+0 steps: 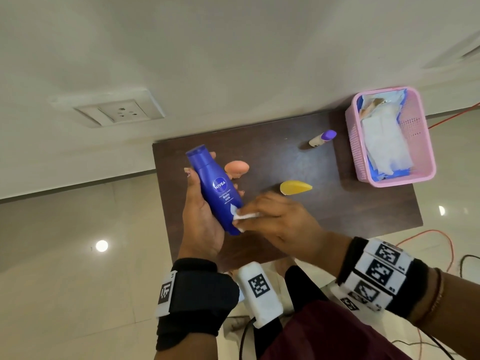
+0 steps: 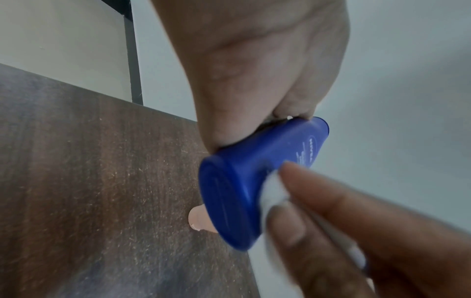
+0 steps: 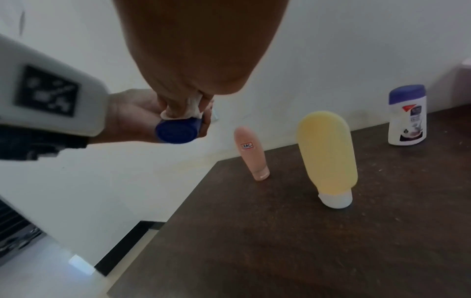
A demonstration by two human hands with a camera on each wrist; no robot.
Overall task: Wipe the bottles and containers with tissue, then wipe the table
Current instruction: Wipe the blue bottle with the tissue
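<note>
My left hand (image 1: 201, 219) grips a blue Nivea bottle (image 1: 214, 189) above the dark wooden table (image 1: 337, 203), cap pointing away from me. My right hand (image 1: 275, 219) pinches a folded white tissue (image 1: 246, 216) and presses it against the bottle's lower end. In the left wrist view the tissue (image 2: 272, 193) lies on the blue bottle (image 2: 242, 191) near its base. In the right wrist view the tissue (image 3: 190, 109) sits on top of the bottle (image 3: 178, 131). A pink tube (image 1: 236, 168), a yellow tube (image 1: 294, 187) and a small white bottle with a purple cap (image 1: 323, 138) stand on the table.
A pink basket (image 1: 420, 162) holding tissues and a blue packet stands at the table's right end. A wall with a socket (image 1: 120, 113) runs behind the table. Cables lie on the tiled floor at right. The pink tube (image 3: 252, 153) and yellow tube (image 3: 327, 157) stand upside down on their caps.
</note>
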